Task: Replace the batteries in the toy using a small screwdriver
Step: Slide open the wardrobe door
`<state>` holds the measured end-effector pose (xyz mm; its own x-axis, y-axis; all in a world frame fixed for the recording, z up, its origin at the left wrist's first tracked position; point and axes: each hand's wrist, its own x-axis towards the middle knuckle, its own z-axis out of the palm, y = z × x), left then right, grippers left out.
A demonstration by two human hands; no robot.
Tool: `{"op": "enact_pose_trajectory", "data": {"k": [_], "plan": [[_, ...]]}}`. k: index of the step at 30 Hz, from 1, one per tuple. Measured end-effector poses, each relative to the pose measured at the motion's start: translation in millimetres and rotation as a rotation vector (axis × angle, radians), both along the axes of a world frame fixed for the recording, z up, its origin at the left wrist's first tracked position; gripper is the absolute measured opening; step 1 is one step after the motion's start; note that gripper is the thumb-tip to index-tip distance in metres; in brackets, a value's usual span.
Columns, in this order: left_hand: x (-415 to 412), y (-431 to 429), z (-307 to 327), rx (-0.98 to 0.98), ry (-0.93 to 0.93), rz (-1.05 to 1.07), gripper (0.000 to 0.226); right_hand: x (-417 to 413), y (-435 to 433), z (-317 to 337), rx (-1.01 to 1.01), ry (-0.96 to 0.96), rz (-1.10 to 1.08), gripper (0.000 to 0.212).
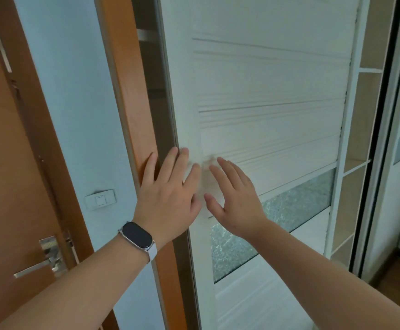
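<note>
At the far left is an orange wooden door (8,163) with a metal handle (39,260), then a wall switch (101,199) on the pale wall. The left hand (170,198), with a watch (137,235) on its wrist, lies with straight fingers on the edge of the white sliding door (265,79), the thumb at the orange frame (132,103). Just beside it, the right hand (237,201) is also flat with fingers spread and grips nothing. Lower right are a frosted glass panel (294,206) and open shelves (360,139). I cannot tell where the toy is.
</note>
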<state>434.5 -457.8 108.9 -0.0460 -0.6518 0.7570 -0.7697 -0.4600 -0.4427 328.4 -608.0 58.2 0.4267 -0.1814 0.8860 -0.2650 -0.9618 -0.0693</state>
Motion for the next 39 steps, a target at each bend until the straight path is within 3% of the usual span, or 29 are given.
{"op": "enact_pose_trajectory", "data": {"k": [16,22,32,39], "plan": [[13,-2,-4,0.03,-0.104,0.067,0.056,44,-28,-12,-0.049,-0.128,-0.084,0.067],[13,-11,-17,0.036,-0.127,0.128,0.061,63,-40,-19,-0.093,-0.3,-0.024,0.06],[5,-27,-28,-0.001,-0.154,0.227,0.059,70,-73,-26,-0.219,-0.391,0.031,0.062],[-1,-73,-40,-0.093,-0.106,0.083,0.056,57,-113,-29,-0.225,-0.399,0.029,0.063]]}}
